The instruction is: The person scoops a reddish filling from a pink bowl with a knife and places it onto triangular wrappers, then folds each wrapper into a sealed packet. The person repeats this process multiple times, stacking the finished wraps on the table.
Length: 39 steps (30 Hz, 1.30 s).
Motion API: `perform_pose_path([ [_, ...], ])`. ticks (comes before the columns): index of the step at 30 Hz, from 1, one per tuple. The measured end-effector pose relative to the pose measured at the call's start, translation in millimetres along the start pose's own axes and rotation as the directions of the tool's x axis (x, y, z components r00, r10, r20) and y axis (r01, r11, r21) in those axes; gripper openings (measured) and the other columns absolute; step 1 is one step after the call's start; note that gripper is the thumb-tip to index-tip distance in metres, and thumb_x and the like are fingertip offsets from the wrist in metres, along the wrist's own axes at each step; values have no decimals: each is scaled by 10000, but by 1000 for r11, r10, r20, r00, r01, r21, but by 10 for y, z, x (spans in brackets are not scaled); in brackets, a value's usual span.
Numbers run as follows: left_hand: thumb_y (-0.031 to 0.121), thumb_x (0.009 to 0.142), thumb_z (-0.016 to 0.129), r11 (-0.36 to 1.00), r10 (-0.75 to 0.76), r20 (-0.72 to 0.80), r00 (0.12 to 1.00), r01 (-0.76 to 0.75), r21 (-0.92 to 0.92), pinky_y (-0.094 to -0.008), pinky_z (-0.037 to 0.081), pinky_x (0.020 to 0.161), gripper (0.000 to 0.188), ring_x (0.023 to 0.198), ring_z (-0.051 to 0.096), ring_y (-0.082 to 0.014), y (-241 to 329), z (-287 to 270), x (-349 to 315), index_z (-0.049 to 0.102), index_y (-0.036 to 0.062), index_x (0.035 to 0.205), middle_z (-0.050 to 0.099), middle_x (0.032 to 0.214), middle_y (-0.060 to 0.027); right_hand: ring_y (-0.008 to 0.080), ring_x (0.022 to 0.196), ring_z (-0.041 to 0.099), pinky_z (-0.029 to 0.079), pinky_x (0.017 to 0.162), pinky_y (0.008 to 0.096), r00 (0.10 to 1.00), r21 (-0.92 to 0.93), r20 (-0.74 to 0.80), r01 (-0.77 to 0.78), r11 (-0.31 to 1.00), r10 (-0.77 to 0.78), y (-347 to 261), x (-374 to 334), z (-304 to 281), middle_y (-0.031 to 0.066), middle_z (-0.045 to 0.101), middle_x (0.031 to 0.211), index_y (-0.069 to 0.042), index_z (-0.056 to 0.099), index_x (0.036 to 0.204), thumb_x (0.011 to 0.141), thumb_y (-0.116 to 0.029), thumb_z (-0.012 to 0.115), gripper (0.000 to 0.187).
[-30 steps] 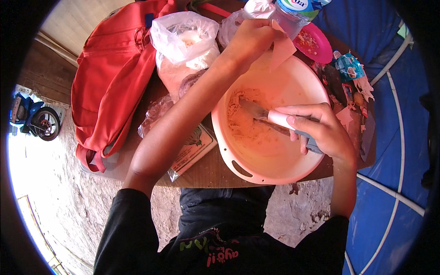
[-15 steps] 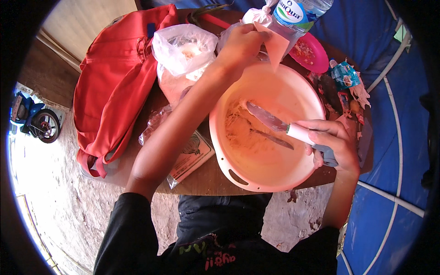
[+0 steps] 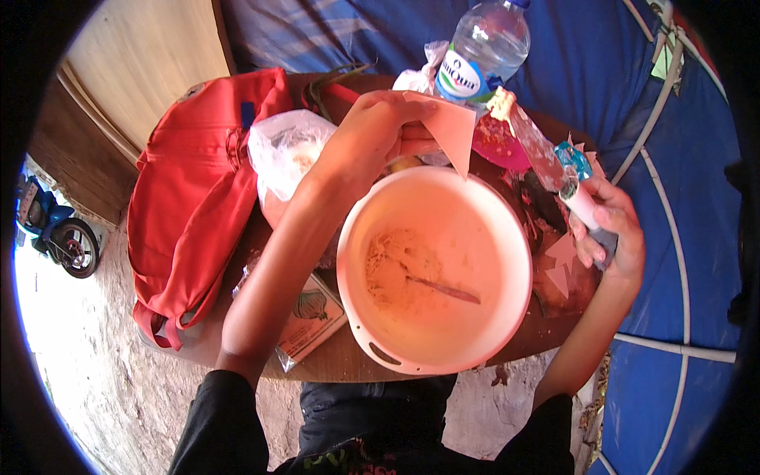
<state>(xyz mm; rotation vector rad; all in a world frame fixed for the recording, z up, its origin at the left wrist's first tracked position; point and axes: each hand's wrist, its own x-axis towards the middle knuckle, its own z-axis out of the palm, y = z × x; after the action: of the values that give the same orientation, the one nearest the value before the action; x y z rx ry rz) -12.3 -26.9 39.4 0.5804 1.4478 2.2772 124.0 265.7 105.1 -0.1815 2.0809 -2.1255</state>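
Above the far rim of the white basin [image 3: 514, 317], my left hand [image 3: 384, 119] pinches a thin pale wrapper sheet [image 3: 453, 131] with one corner pointing down. My right hand [image 3: 613, 226], right of the basin, is closed round the white-and-grey handle of a knife [image 3: 538, 146]. Its broad smeared blade points up and away, with a pale lump of paste [image 3: 500, 103] on the tip, close to the sheet. Crumbly pale mixture [image 3: 396, 265] lies in the basin's left part, and a thin utensil [image 3: 447, 290] rests in it.
A red backpack [image 3: 198, 198] and an open plastic bag [image 3: 289, 142] stand at left. Behind are a water bottle [image 3: 495, 43] and a pink plate [image 3: 507, 150] with scraps. Pale cut pieces [image 3: 560, 257] lie right of the basin, a flat package [image 3: 313, 317] near the front edge.
The knife has risen from over the basin, swinging up and right, and now shows paste on its tip. My left hand still holds the sheet. The whole view has shifted.
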Motion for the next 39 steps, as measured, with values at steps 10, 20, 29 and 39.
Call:
perform_pose_path([
  [10, 213, 1039, 435, 991, 126, -36, 991, -128, -48, -327, 511, 983, 361, 1074, 656, -202, 418, 158, -252, 578, -46, 1246, 658, 1187, -123, 26, 433, 452, 409, 396, 183, 999, -226, 51, 5, 974, 6, -241, 522, 117, 94, 646, 742, 71, 622, 1182, 928, -172, 628, 352],
  [20, 160, 1033, 415, 974, 69, -89, 994, -86, -210, -311, 526, 979, 361, 1086, 651, -224, 394, 146, -225, 542, -101, 1247, 647, 1187, -176, 143, 766, 631, 500, 719, 269, 913, -764, -83, 200, 614, -400, -111, 426, 529, 128, 720, 964, 47, 690, 1079, 792, 13, 733, 293],
  [29, 83, 1020, 440, 742, -89, 106, 990, 137, -657, -292, 586, 909, 274, 1030, 673, -245, 310, -24, -191, 515, -120, 1188, 641, 1133, -222, 204, 823, 646, 487, 851, 317, 825, -937, -39, 166, 308, -564, -232, 200, 673, 160, 695, 919, 75, 665, 966, 715, 93, 731, 261],
  [39, 83, 1031, 414, 652, -85, 179, 980, 191, -734, -295, 571, 945, 289, 1050, 663, -244, 255, -91, -149, 504, -135, 1198, 631, 1157, -229, 281, 823, 680, 514, 747, 322, 793, -958, 12, 184, 220, -610, -287, 100, 548, 162, 695, 928, 16, 706, 1009, 732, 74, 724, 283],
])
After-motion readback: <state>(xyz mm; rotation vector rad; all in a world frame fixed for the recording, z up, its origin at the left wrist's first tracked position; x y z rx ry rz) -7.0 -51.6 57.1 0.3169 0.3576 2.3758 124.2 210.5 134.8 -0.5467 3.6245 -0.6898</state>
